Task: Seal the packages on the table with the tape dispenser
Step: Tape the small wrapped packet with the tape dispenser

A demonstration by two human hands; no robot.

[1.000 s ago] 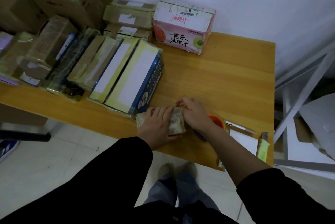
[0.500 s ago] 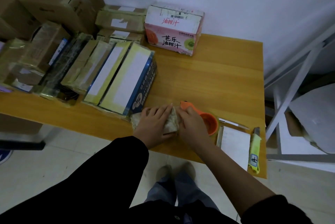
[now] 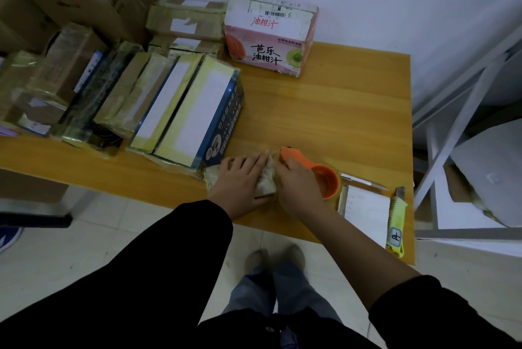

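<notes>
My left hand lay flat, fingers straight, pinning the small package by the tabletop's front edge, presumably so my right hand, curled round the orange tape dispenser, could draw tape across it.

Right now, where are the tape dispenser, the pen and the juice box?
Tape dispenser (image 3: 324, 176): head view, orange hub.
Pen (image 3: 364, 181): head view, mid barrel.
Juice box (image 3: 268, 49): head view, front face.
</notes>
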